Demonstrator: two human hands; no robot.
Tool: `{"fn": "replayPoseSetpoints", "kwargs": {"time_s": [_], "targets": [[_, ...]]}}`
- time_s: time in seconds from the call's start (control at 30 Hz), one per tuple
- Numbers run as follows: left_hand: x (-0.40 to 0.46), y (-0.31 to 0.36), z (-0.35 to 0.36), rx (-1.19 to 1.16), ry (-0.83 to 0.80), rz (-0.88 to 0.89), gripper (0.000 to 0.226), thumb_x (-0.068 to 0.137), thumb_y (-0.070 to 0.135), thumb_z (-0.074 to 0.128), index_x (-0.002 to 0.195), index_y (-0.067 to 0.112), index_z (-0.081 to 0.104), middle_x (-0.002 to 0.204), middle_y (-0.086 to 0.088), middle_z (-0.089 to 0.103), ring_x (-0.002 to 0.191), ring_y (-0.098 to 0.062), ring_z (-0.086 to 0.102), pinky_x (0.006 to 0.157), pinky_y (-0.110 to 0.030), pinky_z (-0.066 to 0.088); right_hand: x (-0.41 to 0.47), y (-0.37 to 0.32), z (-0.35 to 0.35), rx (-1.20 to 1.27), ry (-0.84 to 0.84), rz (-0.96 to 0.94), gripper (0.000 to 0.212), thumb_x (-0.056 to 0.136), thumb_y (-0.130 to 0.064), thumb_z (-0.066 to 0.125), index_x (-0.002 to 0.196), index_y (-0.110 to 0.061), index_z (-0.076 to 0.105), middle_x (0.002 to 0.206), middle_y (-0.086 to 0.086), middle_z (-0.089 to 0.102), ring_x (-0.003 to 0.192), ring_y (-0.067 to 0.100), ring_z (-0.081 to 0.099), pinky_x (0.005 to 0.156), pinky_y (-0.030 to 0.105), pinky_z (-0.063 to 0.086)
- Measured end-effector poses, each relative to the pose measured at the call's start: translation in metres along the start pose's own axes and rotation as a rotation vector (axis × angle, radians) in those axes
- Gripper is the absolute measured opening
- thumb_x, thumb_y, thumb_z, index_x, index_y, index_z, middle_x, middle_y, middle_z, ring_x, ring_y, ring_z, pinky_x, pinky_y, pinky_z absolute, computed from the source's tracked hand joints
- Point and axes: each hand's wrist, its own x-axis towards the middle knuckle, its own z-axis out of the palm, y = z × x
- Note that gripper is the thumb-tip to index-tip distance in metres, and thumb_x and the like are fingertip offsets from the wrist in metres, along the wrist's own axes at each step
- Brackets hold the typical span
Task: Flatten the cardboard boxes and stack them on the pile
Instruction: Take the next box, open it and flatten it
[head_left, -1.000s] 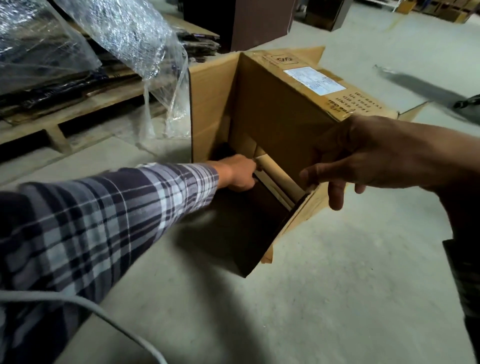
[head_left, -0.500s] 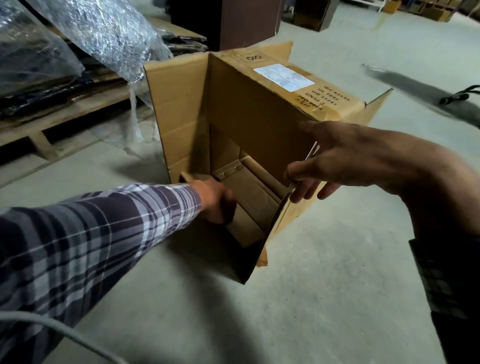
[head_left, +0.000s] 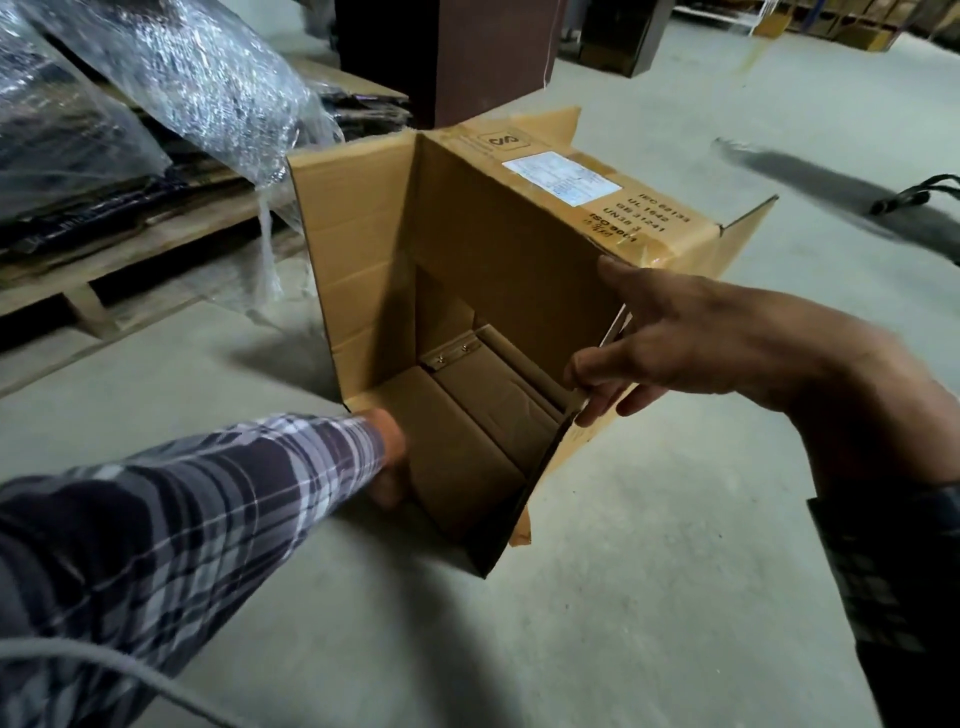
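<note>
A brown cardboard box (head_left: 524, 244) lies on its side on the concrete floor, open end toward me, with a white label on its upper face. My left hand (head_left: 390, 457), in a plaid sleeve, grips the near left edge of a folded cardboard insert (head_left: 457, 452) inside the box. My right hand (head_left: 670, 343) holds the box's right wall at the open edge, thumb on top and fingers curled around it. Flattened cardboard (head_left: 130, 208) is piled on a wooden pallet at the left, partly under bubble wrap.
Bubble wrap (head_left: 208, 78) hangs over the pallet (head_left: 93, 291) and touches the box's left flap. A dark brown cabinet (head_left: 447, 52) stands behind the box. A black cable end (head_left: 914, 195) lies on the floor at the right. Concrete floor surrounds the box.
My left hand has drawn back from deep inside the box to its near left edge, pulling the insert forward. My right hand shifted its hold along the right wall.
</note>
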Motion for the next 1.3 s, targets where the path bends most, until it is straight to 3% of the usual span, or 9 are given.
{"fn": "replayPoseSetpoints", "kwargs": {"time_s": [0.1, 0.27, 0.37, 0.53, 0.63, 0.77, 0.97, 1.13, 1.3], "targets": [[-0.006, 0.011, -0.021, -0.166, -0.089, 0.029, 0.039, 0.106, 0.022, 0.056, 0.143, 0.013, 0.057, 0.144, -0.015, 0.059, 0.127, -0.034, 0.061, 0.109, -0.045, 0.049, 0.000, 0.006, -0.002, 0.022, -0.001, -0.018, 0.083, 0.095, -0.024, 0.073, 0.152, -0.010, 0.014, 0.085, 0.007, 0.082, 0.086, 0.021, 0.080, 0.085, 0.041, 0.064], [-0.056, 0.048, -0.088, -1.529, 0.296, 0.341, 0.029, 0.113, 0.018, 0.034, 0.115, 0.011, 0.063, 0.103, -0.011, 0.074, 0.096, -0.027, 0.072, 0.098, -0.048, 0.055, 0.004, 0.010, -0.002, 0.055, 0.010, -0.031, 0.091, 0.094, -0.022, 0.074, 0.157, -0.017, 0.009, 0.092, 0.010, 0.082, 0.088, 0.023, 0.080, 0.084, 0.042, 0.063], [-0.063, 0.060, -0.101, -1.970, 0.415, 0.410, 0.030, 0.106, 0.011, 0.034, 0.125, 0.006, 0.056, 0.115, -0.019, 0.071, 0.098, -0.033, 0.074, 0.091, -0.054, 0.061, 0.008, 0.009, -0.001, 0.107, 0.063, -0.079, 0.087, 0.095, -0.020, 0.073, 0.155, -0.035, 0.012, 0.091, 0.010, 0.082, 0.087, 0.024, 0.080, 0.087, 0.047, 0.062], [-0.072, 0.048, -0.088, -2.158, 0.689, 0.273, 0.038, 0.096, 0.012, 0.041, 0.131, 0.003, 0.052, 0.118, -0.020, 0.069, 0.107, -0.038, 0.070, 0.069, -0.043, 0.066, 0.018, 0.020, 0.002, 0.070, 0.181, -0.183, 0.074, 0.095, -0.029, 0.073, 0.141, -0.040, 0.016, 0.085, 0.003, 0.082, 0.092, 0.015, 0.078, 0.094, 0.045, 0.060], [-0.082, 0.030, -0.090, -2.204, 0.871, 0.293, 0.028, 0.095, 0.030, 0.046, 0.105, 0.012, 0.065, 0.102, -0.010, 0.072, 0.112, -0.037, 0.068, 0.094, -0.051, 0.060, 0.037, 0.029, 0.014, 0.026, 0.298, -0.255, 0.102, 0.089, -0.047, 0.077, 0.156, -0.038, 0.001, 0.095, 0.003, 0.081, 0.090, 0.008, 0.076, 0.081, 0.024, 0.055], [-0.107, -0.005, -0.112, -2.176, 1.007, 0.241, 0.067, 0.078, 0.068, 0.066, 0.120, 0.015, 0.067, 0.118, -0.005, 0.075, 0.112, -0.027, 0.070, 0.101, -0.049, 0.055, 0.065, 0.032, 0.042, 0.041, 0.467, -0.354, 0.112, 0.077, -0.084, 0.063, 0.154, -0.044, -0.007, 0.145, 0.029, 0.056, 0.121, 0.038, 0.066, 0.112, 0.056, 0.047], [-0.136, -0.038, -0.140, -2.094, 1.106, 0.304, 0.012, 0.094, 0.022, 0.065, 0.099, 0.013, 0.071, 0.101, -0.015, 0.080, 0.100, -0.032, 0.077, 0.091, -0.053, 0.062, 0.108, 0.046, 0.074, -0.336, 0.558, -0.315, 0.123, 0.082, -0.088, 0.051, 0.162, -0.029, -0.021, 0.159, 0.019, 0.024, 0.148, 0.040, 0.030, 0.121, 0.055, 0.034], [-0.130, -0.053, -0.140, -2.093, 1.076, 0.349, 0.027, 0.093, 0.030, 0.069, 0.114, 0.014, 0.072, 0.111, -0.010, 0.079, 0.104, -0.029, 0.076, 0.078, -0.043, 0.066, 0.145, 0.062, 0.083, -0.453, 0.458, -0.292, 0.122, 0.084, -0.086, 0.051, 0.164, -0.024, -0.017, 0.172, 0.010, -0.019, 0.159, 0.037, -0.008, 0.127, 0.060, 0.017], [-0.114, -0.060, -0.135, -2.028, 1.036, 0.295, 0.046, 0.085, 0.035, 0.079, 0.125, 0.020, 0.061, 0.117, 0.002, 0.073, 0.108, -0.019, 0.068, 0.087, -0.039, 0.057, 0.174, 0.078, 0.096, -0.502, 0.374, -0.260, 0.119, 0.087, -0.083, 0.049, 0.165, -0.022, -0.016, 0.168, 0.003, -0.034, 0.160, 0.037, -0.004, 0.126, 0.059, 0.020]]}}
